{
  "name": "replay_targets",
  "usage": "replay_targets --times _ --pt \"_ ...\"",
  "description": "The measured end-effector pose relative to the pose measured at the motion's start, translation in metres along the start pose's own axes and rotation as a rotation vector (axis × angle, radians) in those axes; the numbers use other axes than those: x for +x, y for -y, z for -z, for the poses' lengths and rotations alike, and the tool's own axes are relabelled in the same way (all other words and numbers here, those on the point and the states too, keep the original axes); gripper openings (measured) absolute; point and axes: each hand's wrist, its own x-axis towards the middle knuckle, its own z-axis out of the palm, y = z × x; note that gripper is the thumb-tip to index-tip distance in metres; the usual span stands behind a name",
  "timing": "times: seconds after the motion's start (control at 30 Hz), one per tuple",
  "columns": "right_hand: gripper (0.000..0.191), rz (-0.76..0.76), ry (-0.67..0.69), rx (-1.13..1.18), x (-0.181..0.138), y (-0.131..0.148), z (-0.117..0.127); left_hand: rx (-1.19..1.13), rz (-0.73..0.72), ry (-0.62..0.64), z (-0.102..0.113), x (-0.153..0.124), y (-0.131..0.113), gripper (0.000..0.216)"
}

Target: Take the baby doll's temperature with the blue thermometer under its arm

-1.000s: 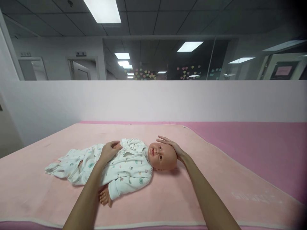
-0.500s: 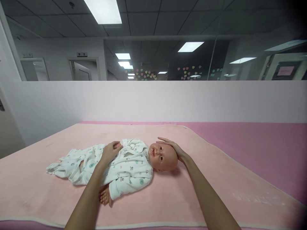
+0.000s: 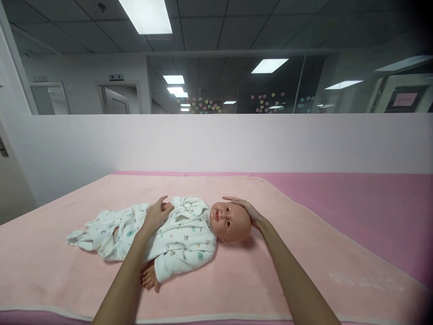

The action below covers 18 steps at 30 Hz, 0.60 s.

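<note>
A baby doll [image 3: 189, 237] in a white printed romper lies on its back on a pale pink blanket [image 3: 237, 280], its bald head [image 3: 232, 222] to the right and its legs to the left. My right hand [image 3: 244, 208] cups the top of the doll's head, fingers curved over it. My left hand [image 3: 156, 215] rests on the doll's chest, its fingers bent around the doll's far hand [image 3: 167, 207]. The doll's near hand [image 3: 149, 280] pokes out of its sleeve beside my left forearm.
The blanket covers a darker pink surface [image 3: 372, 212] that runs on to the right. A low white partition wall [image 3: 216, 142] stands behind it, with office glass and doors beyond. The blanket's white-trimmed front edge [image 3: 209, 319] lies close to me.
Almost nothing moved. The view shifted slightly, and my left thumb has lifted a little off the doll's chest.
</note>
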Motion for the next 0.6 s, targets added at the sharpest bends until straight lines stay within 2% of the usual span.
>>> replay_targets --times 0.2,0.37,0.43,0.5,0.6 --pt "0.029 0.046 -0.008 -0.039 0.0009 0.0007 -0.0013 0.001 -0.014 0.044 -0.0005 0.0010 0.0001 0.037" --pt "0.041 0.014 -0.032 -0.013 0.0009 -0.0035 0.0023 -0.016 -0.010 -0.031 -0.0025 0.0000 0.0011 0.063" --pt "0.049 -0.010 -0.067 0.012 0.0002 -0.0045 0.0033 -0.026 -0.005 -0.037 -0.0026 -0.0006 0.0011 0.066" --pt "0.052 -0.010 -0.074 0.025 0.0000 -0.0041 0.0030 -0.030 -0.020 -0.020 -0.0019 -0.0008 0.0005 0.057" --pt "0.041 0.021 -0.025 0.000 0.0007 -0.0017 0.0010 -0.027 -0.023 0.030 -0.0004 -0.0003 -0.0011 0.040"
